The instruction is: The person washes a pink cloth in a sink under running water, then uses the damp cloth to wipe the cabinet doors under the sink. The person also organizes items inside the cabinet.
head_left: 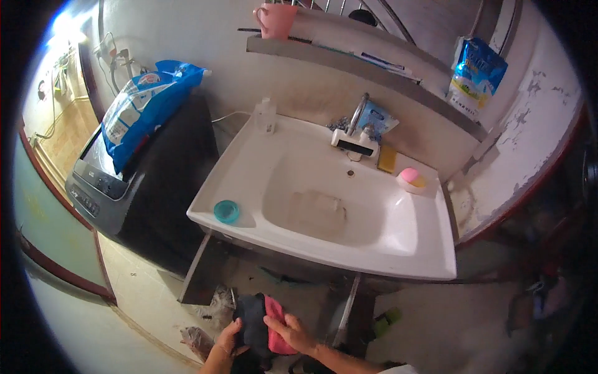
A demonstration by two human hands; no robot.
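We see both hands on one bundle below the front edge of the white ceramic sink (367,257): a dark grey, soft-looking piece of fabric (251,315) with a bright pink, soft-looking piece (274,305) along its right side. The left hand (228,338) grips the dark left edge, its thumb on top; the right hand (294,335) closes on the pink part, fingers bent over it. The hands are a little apart, with the bundle between them.

We judge the step in hand to be holding and arranging this bundle rather than setting it down. The next move, as we read it, calls for a firm grip on both sides and care around the dark side panel (198,268) under the sink.

We cannot tell whether dark and pink are one article or two, since the fingers behind them are hidden. The bundle's lower end merges into darkness near the bottom edge, and the crumpled greyish shape (219,306) beside the left hand is hard to identify. At the far right, dim clutter (541,296) blurs into shadow.
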